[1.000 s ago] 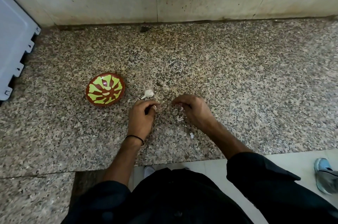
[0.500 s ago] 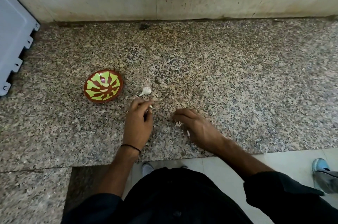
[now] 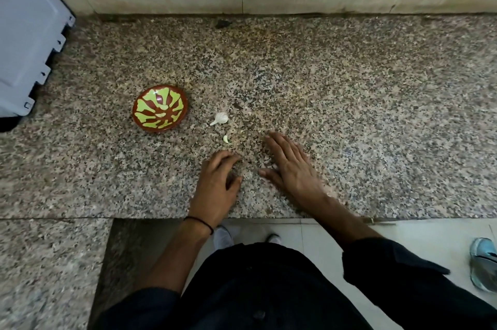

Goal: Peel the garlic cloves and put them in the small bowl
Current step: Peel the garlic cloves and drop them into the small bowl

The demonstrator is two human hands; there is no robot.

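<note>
- Small bowl (image 3: 160,107): red-brown with a green pattern, upright on the granite counter (image 3: 349,114), left of the work area. It sits within the left arm's reach, probably so that peeled cloves need only a short carry. I cannot tell a clove from the pale pattern inside it.
- Garlic piece (image 3: 221,118): white, with a short stem, lying just right of the bowl and not touching it. It looks unpeeled, likely the remaining stock.
- Small clove (image 3: 226,139): a pale sliver lying loose on the counter between the garlic piece and the left hand, touched by neither hand. I cannot tell if it is fully peeled.
- Left hand (image 3: 217,184): knuckles up, fingers loosely curled with their tips on the stone, thumb tucked toward them. It holds nothing that I can see.
- Right hand (image 3: 290,165): palm down, fingers straight and close together, thumb out to the side, lying flat on the counter.
- Skin flakes (image 3: 265,162): a few pale scraps at the inner edge of the right hand. The flat hand suggests a sweeping or gathering of peel, though this is only a judgement.
- Judgement: the loose clove is the next thing to pick up, either to peel or to drop into the bowl.
</note>
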